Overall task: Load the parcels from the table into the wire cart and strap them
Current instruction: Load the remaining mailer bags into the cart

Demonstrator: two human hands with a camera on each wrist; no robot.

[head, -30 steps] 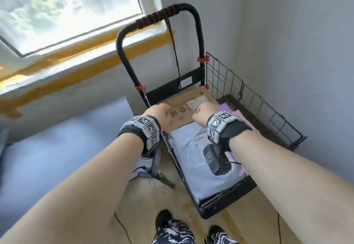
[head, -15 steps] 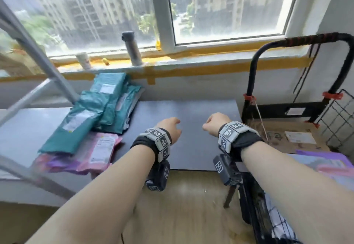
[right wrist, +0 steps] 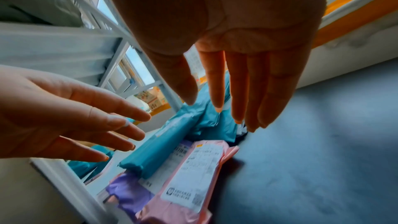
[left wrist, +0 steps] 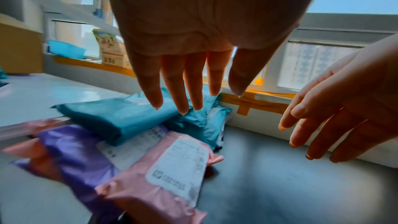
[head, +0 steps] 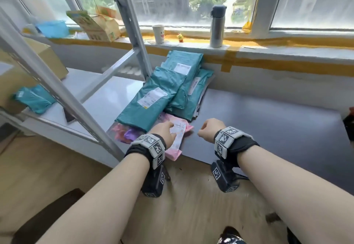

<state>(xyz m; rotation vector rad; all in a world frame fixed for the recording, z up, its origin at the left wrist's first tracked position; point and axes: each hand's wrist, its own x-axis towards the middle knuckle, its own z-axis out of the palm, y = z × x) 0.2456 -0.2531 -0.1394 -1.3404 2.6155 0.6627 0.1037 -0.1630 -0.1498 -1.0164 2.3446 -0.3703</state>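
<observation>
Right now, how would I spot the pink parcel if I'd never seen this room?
Find the dark table under the window. At its left end lies a heap of teal parcels; the pink parcel lies at the heap's near edge, white label up, under the left hand.

White label (left wrist: 180, 163) on pink parcel (left wrist: 150, 197): print blurred, unreadable.

Teal plastic mailer bags (head: 162, 92) w/ white printed labels, centre of head view. Glossy pink plastic mailer (head: 177, 138) below them, white label w/ black text; purple plastic mailer (left wrist: 77, 149) to its left. Dark grey matte tabletop (head: 268, 121) at right. Orange-yellow tape strip (head: 287, 67) along wall, upper right. Black wristbands w/ grey blocks bearing b/w square-code patterns (head: 153, 145). Silver metal flask, dark cap (head: 217, 27), top centre.
</observation>
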